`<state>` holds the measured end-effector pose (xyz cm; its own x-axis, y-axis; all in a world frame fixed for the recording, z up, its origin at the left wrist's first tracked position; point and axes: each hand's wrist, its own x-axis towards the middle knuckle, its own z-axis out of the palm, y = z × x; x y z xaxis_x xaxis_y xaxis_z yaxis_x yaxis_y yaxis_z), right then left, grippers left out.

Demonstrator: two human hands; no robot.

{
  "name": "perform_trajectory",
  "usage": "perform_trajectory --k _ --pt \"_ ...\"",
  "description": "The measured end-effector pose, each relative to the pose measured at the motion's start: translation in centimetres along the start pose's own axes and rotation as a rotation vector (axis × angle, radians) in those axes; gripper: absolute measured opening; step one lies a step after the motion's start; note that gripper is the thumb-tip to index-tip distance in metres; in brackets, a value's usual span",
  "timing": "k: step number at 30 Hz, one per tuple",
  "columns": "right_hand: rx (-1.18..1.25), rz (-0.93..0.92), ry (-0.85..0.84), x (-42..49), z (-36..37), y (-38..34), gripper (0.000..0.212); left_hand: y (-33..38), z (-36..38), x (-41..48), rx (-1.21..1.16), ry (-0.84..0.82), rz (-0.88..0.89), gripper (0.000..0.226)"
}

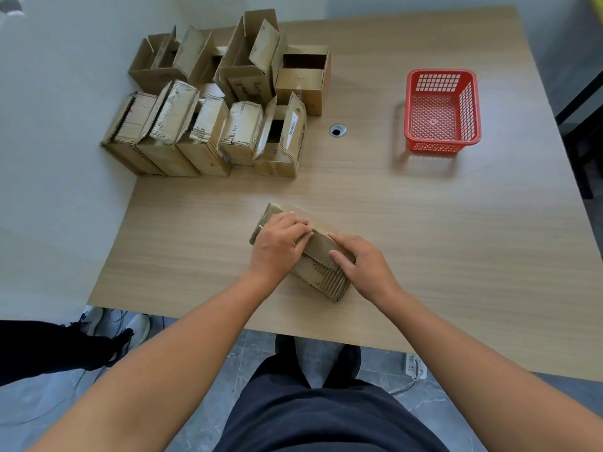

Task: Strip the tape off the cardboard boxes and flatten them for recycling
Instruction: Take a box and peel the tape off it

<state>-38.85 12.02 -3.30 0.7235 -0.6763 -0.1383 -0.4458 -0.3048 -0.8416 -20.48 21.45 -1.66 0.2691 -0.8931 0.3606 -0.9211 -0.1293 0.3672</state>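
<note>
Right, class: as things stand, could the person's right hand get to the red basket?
Probably yes. Only bare table lies between the right hand and the red basket, which stands open-topped beyond it. But that hand grips the cardboard box and would have to release it first.

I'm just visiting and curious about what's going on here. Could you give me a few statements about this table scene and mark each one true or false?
1. The left hand and the right hand both hold the same cardboard box. True.
2. The red basket is full of stripped tape. False: nothing shows inside it.
3. The other boxes are grouped at the far left of the table. True.
4. Those other boxes already lie flattened. False: they stand as boxes, several with their flaps open.
</note>
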Motion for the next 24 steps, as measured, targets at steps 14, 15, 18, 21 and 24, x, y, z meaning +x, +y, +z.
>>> perform_trajectory --k 14,15,18,21,24 --pt "-0.134 -0.103 0.032 -1.8 2.3 -0.7 0.041 1.6 -0.1 -2.7 -0.067 0.087 -0.368 0.004" --pt "-0.147 -0.141 0.043 -2.0 2.7 -0.7 0.04 1.7 -0.2 -3.3 -0.1 0.095 -0.432 0.003" --pt "-0.157 -0.181 0.041 -2.4 3.6 -0.3 0.04 1.6 -0.8 -4.6 -0.125 0.03 -0.509 0.002" --pt "-0.165 -0.208 0.045 -2.2 3.6 0.1 0.04 0.8 -2.1 -4.4 -0.192 -0.017 -0.527 0.004" --pt "-0.153 -0.208 0.051 -1.7 3.6 0.1 0.038 -0.1 -2.8 -3.2 -0.183 -0.119 -0.517 0.023"
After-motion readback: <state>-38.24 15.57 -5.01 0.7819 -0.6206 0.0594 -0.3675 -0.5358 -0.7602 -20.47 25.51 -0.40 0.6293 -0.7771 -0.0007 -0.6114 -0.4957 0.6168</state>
